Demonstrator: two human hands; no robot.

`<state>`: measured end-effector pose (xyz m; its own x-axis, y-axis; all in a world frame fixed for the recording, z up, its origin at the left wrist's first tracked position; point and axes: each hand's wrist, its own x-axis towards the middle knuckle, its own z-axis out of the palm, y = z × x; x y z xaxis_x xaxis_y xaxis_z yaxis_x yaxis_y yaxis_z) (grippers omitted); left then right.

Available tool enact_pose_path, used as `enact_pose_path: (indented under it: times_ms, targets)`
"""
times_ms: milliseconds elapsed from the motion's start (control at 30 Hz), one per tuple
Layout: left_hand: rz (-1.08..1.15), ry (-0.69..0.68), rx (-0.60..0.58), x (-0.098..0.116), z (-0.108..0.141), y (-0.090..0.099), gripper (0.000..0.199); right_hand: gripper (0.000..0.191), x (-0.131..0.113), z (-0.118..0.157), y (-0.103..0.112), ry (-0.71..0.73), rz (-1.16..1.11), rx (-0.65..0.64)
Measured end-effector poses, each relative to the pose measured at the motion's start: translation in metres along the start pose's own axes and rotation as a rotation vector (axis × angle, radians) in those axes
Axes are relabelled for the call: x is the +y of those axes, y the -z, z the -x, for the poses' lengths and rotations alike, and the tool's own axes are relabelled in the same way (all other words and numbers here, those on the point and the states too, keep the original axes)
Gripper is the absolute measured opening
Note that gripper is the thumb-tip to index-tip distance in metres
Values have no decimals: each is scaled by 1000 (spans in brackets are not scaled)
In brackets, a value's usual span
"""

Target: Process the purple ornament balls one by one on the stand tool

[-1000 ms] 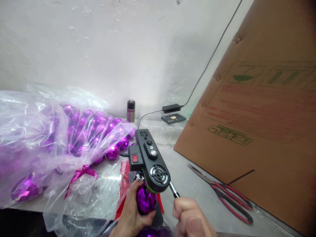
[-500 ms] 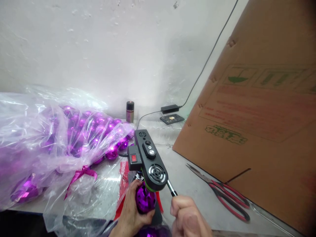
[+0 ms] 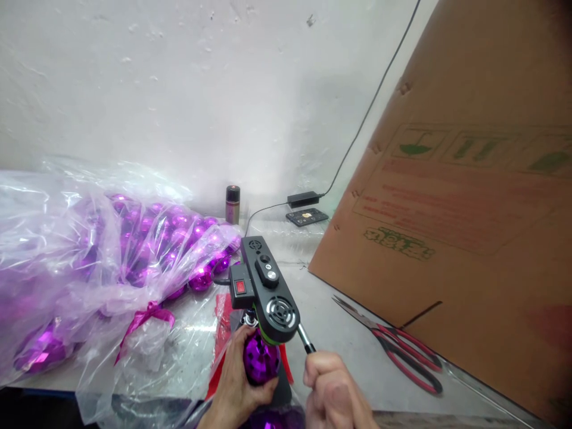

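My left hand is closed around a shiny purple bauble. It holds the bauble under the front end of a small black bench machine with round vents and a red rocker switch. Whether the bauble touches the machine's underside is hidden. My right hand is wrapped round the dark grip of the metal lever at the machine's right side. Red material lies about the machine's dark base. More purple shows at the bottom edge, below my left hand.
To the left, a clear plastic bag of purple baubles spreads over the table, with a magenta ribbon. Red-handled scissors lie right, beside a large cardboard box. A spray can, a power adapter and a phone are by the wall.
The view has shifted a little, so the box and scissors appear slightly further left. Both hands keep their holds on the bauble and lever, with no clear movement against the machine.
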<state>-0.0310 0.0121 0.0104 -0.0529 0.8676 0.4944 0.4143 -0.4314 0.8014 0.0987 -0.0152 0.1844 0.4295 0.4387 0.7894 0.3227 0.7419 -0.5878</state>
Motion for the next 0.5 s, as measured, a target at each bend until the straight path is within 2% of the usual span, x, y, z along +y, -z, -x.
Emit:
enact_pose_path:
  times_ms: [100,167,300,367,433,500]
  targets:
    - [4,-18,-74,-3,0,5,84,55,3,6,-2,24,22,13]
    - [10,-23,-77,-6,-1,6,85,56,2,4,-2,33,12,19]
    - [28,0,-55,-6,-3,1,88,53,-9,-23,-4,-6,-23,7]
    - [46,48,-33,-2,0,0,89,51,-18,-40,-5,-56,-28,-41]
    - [73,122,4,4,9,7,90,52,-24,-52,-5,-86,-21,-100]
    - [79,173,42,14,25,23,91,54,-28,-55,-3,-96,-23,-133]
